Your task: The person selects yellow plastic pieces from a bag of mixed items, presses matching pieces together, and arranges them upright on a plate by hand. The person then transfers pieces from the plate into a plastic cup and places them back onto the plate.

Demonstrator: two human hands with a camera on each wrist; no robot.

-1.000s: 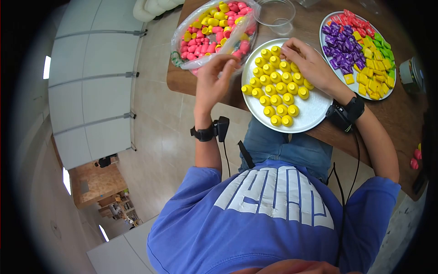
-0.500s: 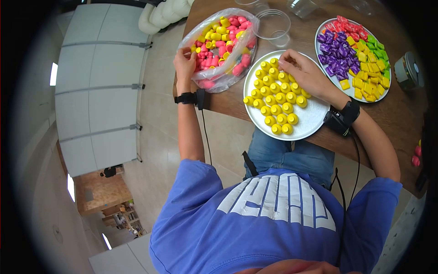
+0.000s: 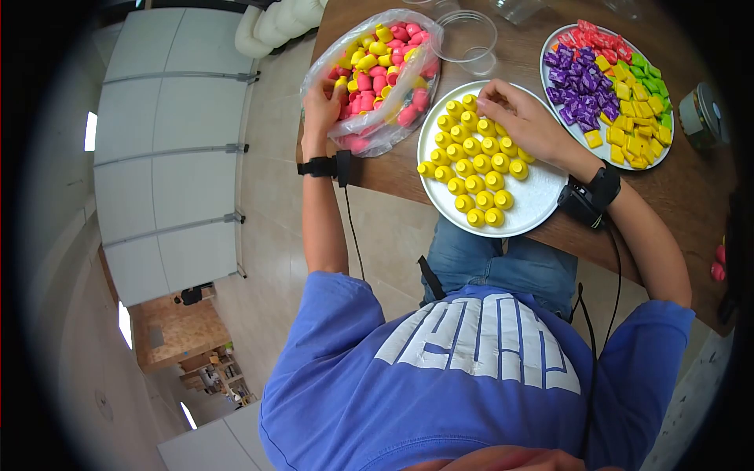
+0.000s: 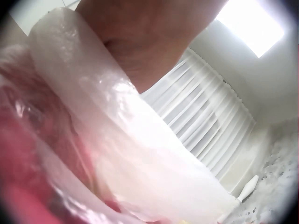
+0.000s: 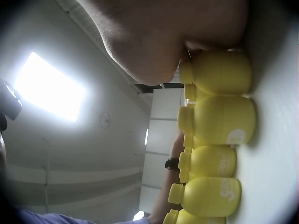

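Observation:
My left hand [image 3: 320, 110] is at the near-left rim of a clear plastic bag [image 3: 430, 67], its fingers among yellow and pink bottle-shaped pieces [image 3: 364, 82]. In the left wrist view, the bag's folded edge [image 4: 117, 126] hides the fingers, so I cannot tell whether they hold a piece. My right hand [image 3: 522, 122] rests over the far right side of a round white plate [image 3: 538, 200], its relaxed, slightly bent fingers beside the small yellow bottles [image 3: 475, 165]. These stand upright in close rows. In the right wrist view, that hand lies right against the end yellow bottle [image 5: 222, 72].
A second white plate [image 3: 567, 125] at the right bears wrapped candies in red, purple, yellow and green. A clear plastic cup [image 3: 471, 53] stands beyond the first plate. A jar [image 3: 701, 116] is at the far right. The wooden table's [image 3: 377, 177] edge runs before my lap.
My left hand has moved from beside the plate to the left rim of the bag and then further in among the pieces. The right hand has stayed at the plate's yellow bottles.

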